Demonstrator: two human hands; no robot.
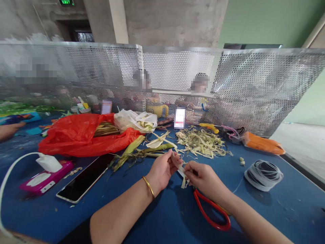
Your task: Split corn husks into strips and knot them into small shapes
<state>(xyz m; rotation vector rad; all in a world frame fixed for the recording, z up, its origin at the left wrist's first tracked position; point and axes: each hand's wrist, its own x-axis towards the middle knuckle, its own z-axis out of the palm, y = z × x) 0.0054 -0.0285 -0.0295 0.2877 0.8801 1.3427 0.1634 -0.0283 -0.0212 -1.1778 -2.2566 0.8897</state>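
Observation:
Between my two hands is a thin pale strip of dried husk (pixel 180 168), its loose end hanging below the fingers. My left hand (pixel 162 169), gold bangle at the wrist, pinches the strip's upper part between thumb and fingers. My right hand (pixel 203 176) grips the lower part, knuckles up. Under the right hand and forearm lie scissors with red handles (pixel 215 226); their blades are mostly hidden. Just beyond my hands, longer green and dry husk leaves (pixel 130 149) are scattered, and a heap of cut pale husk strips (pixel 203 144) sits to their right.
A red plastic bag (pixel 68 135) and a white bag (pixel 127 118) hold husks. At left are a phone (pixel 85 179), a purple power strip (pixel 63 169) and another person's hand (pixel 11 130). A clear line coil (pixel 264 176) and orange package (pixel 264 144) lie right. A perforated partition (pixel 177 64) stands behind.

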